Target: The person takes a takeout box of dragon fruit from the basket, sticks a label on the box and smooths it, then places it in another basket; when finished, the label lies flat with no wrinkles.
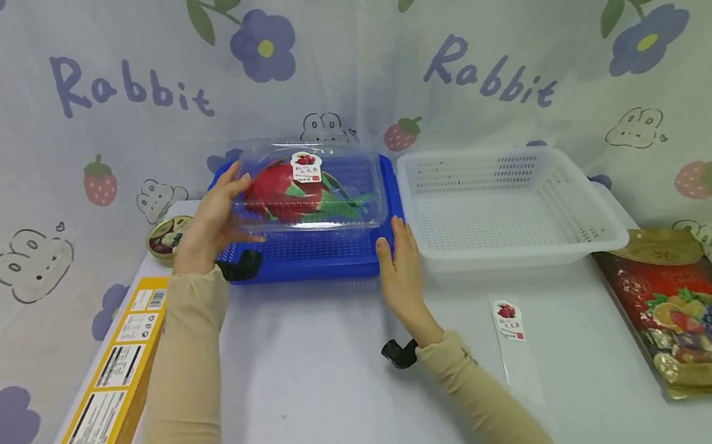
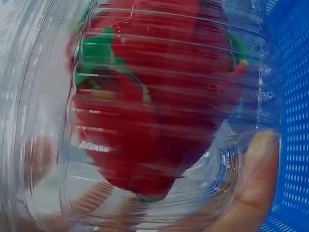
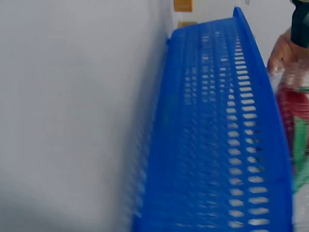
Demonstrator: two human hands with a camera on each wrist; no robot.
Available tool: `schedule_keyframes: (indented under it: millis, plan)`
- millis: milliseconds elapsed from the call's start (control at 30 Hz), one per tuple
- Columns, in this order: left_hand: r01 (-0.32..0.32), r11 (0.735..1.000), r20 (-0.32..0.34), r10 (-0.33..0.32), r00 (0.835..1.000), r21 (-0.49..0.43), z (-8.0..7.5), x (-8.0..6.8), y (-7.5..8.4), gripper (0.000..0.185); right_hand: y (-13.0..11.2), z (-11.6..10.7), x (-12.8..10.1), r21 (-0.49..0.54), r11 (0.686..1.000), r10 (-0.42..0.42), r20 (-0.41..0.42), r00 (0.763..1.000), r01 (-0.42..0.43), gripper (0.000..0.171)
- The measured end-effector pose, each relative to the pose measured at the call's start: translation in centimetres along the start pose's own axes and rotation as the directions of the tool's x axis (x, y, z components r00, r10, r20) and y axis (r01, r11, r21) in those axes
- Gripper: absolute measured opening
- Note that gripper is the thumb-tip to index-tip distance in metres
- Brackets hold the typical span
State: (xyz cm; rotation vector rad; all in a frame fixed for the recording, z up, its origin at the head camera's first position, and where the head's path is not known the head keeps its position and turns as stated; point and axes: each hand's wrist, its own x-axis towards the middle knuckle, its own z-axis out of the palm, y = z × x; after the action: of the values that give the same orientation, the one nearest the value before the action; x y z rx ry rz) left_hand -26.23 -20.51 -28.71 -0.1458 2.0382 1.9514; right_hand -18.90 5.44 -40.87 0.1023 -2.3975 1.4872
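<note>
The clear plastic box (image 1: 310, 190) with a red dragon fruit (image 1: 282, 191) inside sits in the blue basket (image 1: 319, 254), gripped at its near-left end by the left hand (image 1: 211, 224), whose fingers curl round the box's end wall. The right hand (image 1: 400, 277) lies with straight fingers against the blue basket's near right corner, holding nothing.

Everything stands on a white table (image 1: 328, 403), and behind it hangs a pale curtain (image 1: 506, 23) printed with purple flowers, strawberries, rabbits and the word "Rabbit".

By count there are two baskets: the blue one between the hands and one white basket (image 1: 505, 203) just right of the right hand, touching or nearly touching the blue one. There is one clear box holding one fruit. One yellow carton (image 1: 110, 381) lies outside the left forearm, one small round tin (image 1: 167, 239) sits just beyond the left hand, one gold and red snack bag (image 1: 694, 313) lies well to the right of the right hand, and one clear strip with a red label (image 1: 513, 337) lies near the right forearm.

The left wrist view shows what the head view cannot: a fingertip (image 2: 256, 164) pressed flat on the ribbed clear wall, with the fruit (image 2: 159, 96) close behind it and the blue mesh (image 2: 294, 96) alongside. The right wrist view shows the blue basket's slotted outer wall (image 3: 212, 145) standing on the white table, and the left hand's fingers (image 3: 280, 50) at the far end on the box.
</note>
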Motion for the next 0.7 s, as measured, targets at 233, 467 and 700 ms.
schedule_keyframes:
  millis: [233, 467, 700]
  plan:
    - [0.032, 0.993, 0.041, -0.028, 0.999, -0.11, -0.8, 1.5, 1.2, 0.066, 0.4, 1.7, -0.1, -0.167, 0.986, -0.043, -0.114, 0.993, 0.023, 0.056]
    - [0.143, 0.978, 0.072, -0.133, 0.988, -0.15, -1.5, 3.3, 1.4, 0.07, 0.4, 2.0, -0.2, -0.21, 0.977, 0.002, -0.13, 0.991, -0.03, 0.058]
    - [0.265, 0.954, 0.069, -0.257, 0.964, -0.138, -2.3, 5.7, -0.2, 0.075, 0.6, 2.1, -0.2, -0.23, 0.972, 0.021, -0.127, 0.992, -0.051, 0.059]
